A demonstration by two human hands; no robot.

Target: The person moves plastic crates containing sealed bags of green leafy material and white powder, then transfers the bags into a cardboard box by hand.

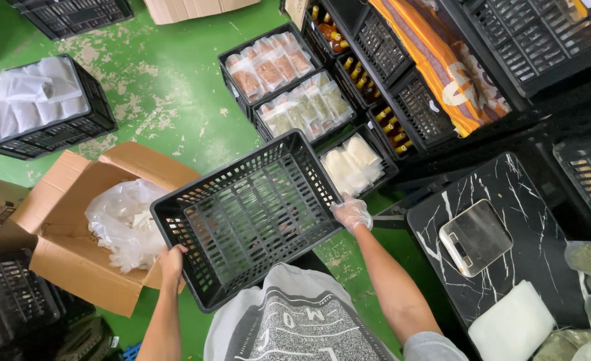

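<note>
- Black plastic forms the slatted crate (252, 217) that sits at the middle of the view, held up off the green floor (168, 87) and tilted, its open top facing the camera and nothing inside it.
- The left hand (171, 259), bare, closes over the crate's near left rim, fingers hooked over the edge.
- The right hand (352, 212), in a thin clear glove, clamps the crate's right rim, fingers wrapped over it.
- Just left of the crate stands an open cardboard box (68, 220) with crumpled clear plastic bags (125, 224) in it; the crate's left corner overlaps the box in the view.
- Beyond the crate's far edge lie more black crates on the floor, one with packets of reddish-brown food (268, 67), one with packets of pale green food (305, 107), and one with white packets (352, 167) just beside the gloved hand.
- Further right, narrow crates hold rows of yellow-capped bottles (392, 127).
- At upper left another crate holds white bags (28, 97).
- To the right stands a black marbled table (509, 194) bearing a small steel scale (476, 237) and a white folded cloth (513, 324).
</note>
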